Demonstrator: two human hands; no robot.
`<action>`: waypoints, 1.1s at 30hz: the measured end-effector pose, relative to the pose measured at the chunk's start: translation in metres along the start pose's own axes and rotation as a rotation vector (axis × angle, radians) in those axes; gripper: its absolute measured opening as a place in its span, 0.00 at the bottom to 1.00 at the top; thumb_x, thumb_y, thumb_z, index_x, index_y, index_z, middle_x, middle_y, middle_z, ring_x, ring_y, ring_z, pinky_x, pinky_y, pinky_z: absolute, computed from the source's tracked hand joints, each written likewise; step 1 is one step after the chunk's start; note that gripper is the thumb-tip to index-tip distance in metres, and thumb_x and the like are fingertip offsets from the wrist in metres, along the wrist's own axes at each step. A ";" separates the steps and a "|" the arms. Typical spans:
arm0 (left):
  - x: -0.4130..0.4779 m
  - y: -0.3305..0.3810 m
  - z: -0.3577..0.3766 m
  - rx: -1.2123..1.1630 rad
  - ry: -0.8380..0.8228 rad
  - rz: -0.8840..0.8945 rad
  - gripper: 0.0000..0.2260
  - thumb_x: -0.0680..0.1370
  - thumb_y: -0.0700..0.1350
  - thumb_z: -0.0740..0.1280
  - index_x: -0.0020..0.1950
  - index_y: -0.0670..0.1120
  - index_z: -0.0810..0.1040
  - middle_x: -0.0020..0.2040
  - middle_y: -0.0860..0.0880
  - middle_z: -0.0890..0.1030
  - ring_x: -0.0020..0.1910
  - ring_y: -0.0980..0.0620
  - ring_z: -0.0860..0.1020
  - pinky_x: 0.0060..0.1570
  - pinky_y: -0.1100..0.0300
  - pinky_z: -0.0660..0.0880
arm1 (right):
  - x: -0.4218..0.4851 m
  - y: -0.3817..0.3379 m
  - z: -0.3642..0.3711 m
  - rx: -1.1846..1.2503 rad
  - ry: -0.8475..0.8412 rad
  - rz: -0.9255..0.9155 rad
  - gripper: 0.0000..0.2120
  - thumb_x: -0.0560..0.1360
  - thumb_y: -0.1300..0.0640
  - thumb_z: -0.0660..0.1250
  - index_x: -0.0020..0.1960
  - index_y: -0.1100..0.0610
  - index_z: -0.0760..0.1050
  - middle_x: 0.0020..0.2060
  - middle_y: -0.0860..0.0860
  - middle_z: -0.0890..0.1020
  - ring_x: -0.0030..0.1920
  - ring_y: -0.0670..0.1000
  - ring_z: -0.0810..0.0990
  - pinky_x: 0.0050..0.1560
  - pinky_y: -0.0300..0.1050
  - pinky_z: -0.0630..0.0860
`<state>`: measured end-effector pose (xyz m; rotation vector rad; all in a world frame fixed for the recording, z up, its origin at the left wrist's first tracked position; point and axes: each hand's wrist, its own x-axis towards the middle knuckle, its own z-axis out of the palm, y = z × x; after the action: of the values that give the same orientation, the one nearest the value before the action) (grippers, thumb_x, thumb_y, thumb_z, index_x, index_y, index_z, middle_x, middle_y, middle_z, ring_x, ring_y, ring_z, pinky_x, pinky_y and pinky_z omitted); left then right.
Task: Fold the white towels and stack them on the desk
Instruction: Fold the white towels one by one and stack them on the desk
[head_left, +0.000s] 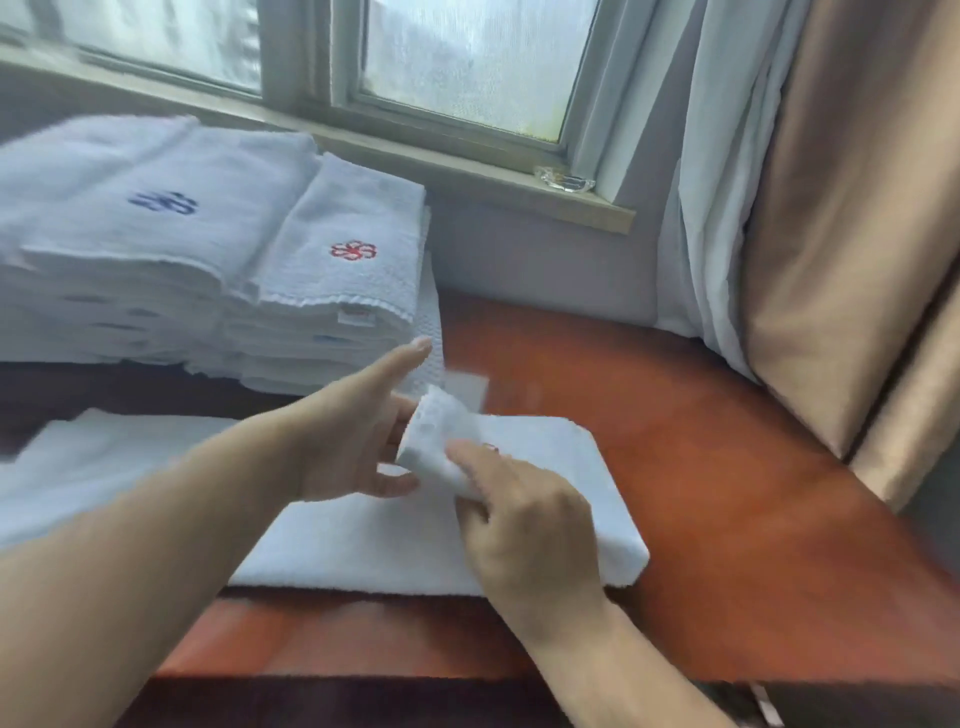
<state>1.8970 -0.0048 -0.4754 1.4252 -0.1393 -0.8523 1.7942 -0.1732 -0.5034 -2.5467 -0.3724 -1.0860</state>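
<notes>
Head view: a big pile (208, 270) is folded; my left hand (358, 441) and right hand (524, 525) pinch the corner of one towel (576, 488), half folded on the table (727, 467)

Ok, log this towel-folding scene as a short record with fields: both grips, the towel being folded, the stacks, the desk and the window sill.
left grip: fingers mostly straight, against the towel's raised fold; hold unclear
right grip: pinches the raised fold
towel: white, partly folded, lying on the desk
towel stacks: folded, white, back left; top towels show a blue and a red emblem
desk: reddish-brown wood
window sill: glass dish near its right end
</notes>
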 end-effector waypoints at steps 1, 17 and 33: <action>-0.007 -0.001 -0.007 0.056 0.083 0.006 0.29 0.76 0.65 0.65 0.63 0.42 0.82 0.48 0.47 0.83 0.39 0.53 0.80 0.35 0.61 0.76 | 0.000 -0.014 0.008 0.000 -0.027 -0.064 0.15 0.66 0.63 0.75 0.51 0.51 0.84 0.37 0.47 0.85 0.35 0.50 0.81 0.33 0.44 0.76; -0.149 -0.035 -0.156 0.261 0.874 0.053 0.08 0.81 0.40 0.64 0.49 0.46 0.84 0.46 0.46 0.87 0.46 0.46 0.86 0.52 0.49 0.81 | 0.023 -0.097 0.046 -0.243 -0.638 -0.191 0.15 0.75 0.59 0.61 0.59 0.45 0.73 0.47 0.45 0.80 0.47 0.52 0.79 0.39 0.48 0.70; -0.151 -0.062 -0.175 1.081 1.326 0.129 0.20 0.80 0.48 0.63 0.72 0.51 0.70 0.66 0.47 0.73 0.66 0.43 0.67 0.66 0.45 0.67 | 0.024 -0.093 0.057 0.118 -0.802 -0.153 0.36 0.77 0.31 0.41 0.59 0.51 0.79 0.60 0.43 0.80 0.64 0.45 0.73 0.64 0.44 0.69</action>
<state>1.8618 0.2303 -0.5048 2.6680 0.3820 0.5335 1.8130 -0.0632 -0.5030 -2.7658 -0.8026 -0.0178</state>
